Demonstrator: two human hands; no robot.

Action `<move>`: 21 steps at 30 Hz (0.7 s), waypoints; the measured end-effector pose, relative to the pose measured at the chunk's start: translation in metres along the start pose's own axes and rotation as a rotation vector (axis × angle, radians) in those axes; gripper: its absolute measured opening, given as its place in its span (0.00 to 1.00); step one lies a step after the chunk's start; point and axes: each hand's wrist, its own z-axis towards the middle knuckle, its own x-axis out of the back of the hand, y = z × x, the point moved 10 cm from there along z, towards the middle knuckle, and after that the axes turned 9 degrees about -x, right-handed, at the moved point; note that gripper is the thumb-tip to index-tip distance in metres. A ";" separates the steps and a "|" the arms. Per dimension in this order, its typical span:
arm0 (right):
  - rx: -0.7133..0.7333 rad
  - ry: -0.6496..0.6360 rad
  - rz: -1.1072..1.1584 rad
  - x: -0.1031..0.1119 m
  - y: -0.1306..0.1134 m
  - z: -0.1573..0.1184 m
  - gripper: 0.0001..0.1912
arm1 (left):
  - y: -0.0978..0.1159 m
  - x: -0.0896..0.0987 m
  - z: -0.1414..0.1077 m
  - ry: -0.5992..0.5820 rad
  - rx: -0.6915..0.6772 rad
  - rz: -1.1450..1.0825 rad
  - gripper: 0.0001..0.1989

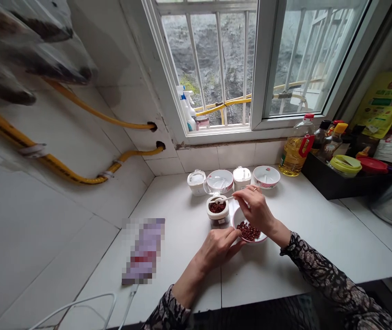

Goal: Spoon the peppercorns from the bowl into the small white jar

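My right hand (255, 208) pinches the handle of a small white spoon (220, 200), whose bowl end is over the open mouth of a square jar (218, 211). Dark red grains fill that jar, and its clear lid is tipped back behind it. To the jar's right is a white bowl (263, 237) with more of the red grains (248, 231) in it. My left hand (220, 245) grips the near left rim of the bowl, thumb on top and fingers below. Part of the bowl is hidden under my right hand.
Two lidded jars (196, 182) and two bowls (266, 177) line the back wall. An oil bottle (292, 149) and a black box (322, 178) of condiments stand at the right. A blurred purple packet (145, 252) and white cable (113, 305) lie at the left.
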 end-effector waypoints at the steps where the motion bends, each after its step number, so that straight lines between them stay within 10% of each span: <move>1: 0.055 -0.018 -0.030 -0.003 -0.006 -0.002 0.12 | 0.000 0.000 0.000 -0.003 0.002 0.008 0.14; 12: -0.110 0.016 -0.062 0.038 0.036 0.001 0.09 | -0.001 -0.002 -0.003 -0.031 0.000 0.009 0.11; 21: -0.155 -0.263 -0.208 0.000 0.064 -0.027 0.09 | -0.002 -0.001 -0.003 -0.012 0.004 -0.013 0.09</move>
